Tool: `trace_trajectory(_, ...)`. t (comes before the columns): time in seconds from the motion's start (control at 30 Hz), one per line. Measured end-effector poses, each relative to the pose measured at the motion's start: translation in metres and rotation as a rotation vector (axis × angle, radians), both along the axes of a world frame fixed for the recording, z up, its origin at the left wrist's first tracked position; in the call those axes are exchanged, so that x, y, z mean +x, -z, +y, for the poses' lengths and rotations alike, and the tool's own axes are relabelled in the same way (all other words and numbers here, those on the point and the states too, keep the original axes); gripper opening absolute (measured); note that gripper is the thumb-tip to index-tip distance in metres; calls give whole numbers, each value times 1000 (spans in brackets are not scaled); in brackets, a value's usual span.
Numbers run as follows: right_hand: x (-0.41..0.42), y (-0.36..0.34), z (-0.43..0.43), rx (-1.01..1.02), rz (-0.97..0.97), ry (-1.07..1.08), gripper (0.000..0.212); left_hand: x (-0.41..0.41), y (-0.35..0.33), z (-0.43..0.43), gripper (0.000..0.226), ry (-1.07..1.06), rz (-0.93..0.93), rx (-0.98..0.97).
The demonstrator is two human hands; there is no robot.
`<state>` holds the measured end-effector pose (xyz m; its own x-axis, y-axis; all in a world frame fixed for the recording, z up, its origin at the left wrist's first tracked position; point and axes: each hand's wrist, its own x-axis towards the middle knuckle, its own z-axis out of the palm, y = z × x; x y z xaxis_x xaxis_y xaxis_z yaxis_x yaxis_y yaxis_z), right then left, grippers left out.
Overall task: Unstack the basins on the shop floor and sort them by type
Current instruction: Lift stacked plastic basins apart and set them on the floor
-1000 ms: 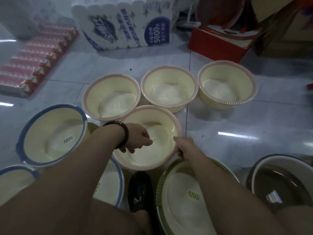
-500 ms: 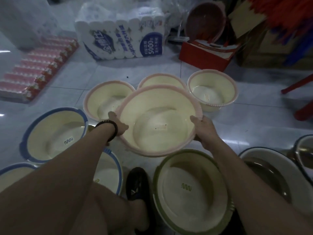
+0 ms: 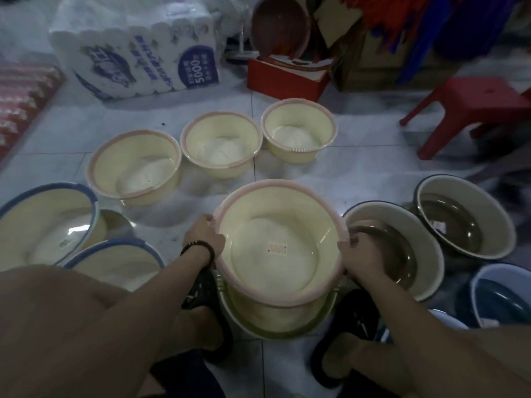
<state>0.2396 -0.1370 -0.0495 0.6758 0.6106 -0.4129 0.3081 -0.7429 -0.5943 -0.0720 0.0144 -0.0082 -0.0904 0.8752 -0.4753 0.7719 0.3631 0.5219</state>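
left hand (image 3: 205, 239) and right hand (image 3: 356, 259) are gripping opposite rims of the pink-rimmed basin (image 3: 275, 254), holding it over the green-rimmed basin (image 3: 287, 331), seemingly clear of it; next, it is needing a spot beside the three matching basins (image 3: 221, 150).

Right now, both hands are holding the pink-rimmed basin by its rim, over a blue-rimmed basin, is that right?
Not quite. The head view shows a green-rimmed basin underneath, not a blue-rimmed one. The rest holds: the left hand and right hand grip the pink-rimmed basin by its rim.
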Motion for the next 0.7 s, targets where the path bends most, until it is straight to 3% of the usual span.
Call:
trace_trajectory(0.27,-16,39,-48,-116,-19,-14,21,-5,49,-53,31,-51,62,-25)
trace_trajectory(0.43,-17,45,-53,-230,-25,-45,19,-11,73,-63,17,114,203,-84)
trace_trajectory(0.53,-19,60,-55,-314,18,-61,21,-11,90,-62,5,79,202,-118)
trace_trajectory(0.6,-22,68,-54,-352,52,-48,10,-12,102,-61,7,20,183,-124)
trace_trajectory(0.7,-19,80,-51,-376,61,-4,11,-13,121,-61,16,-2,140,-180)
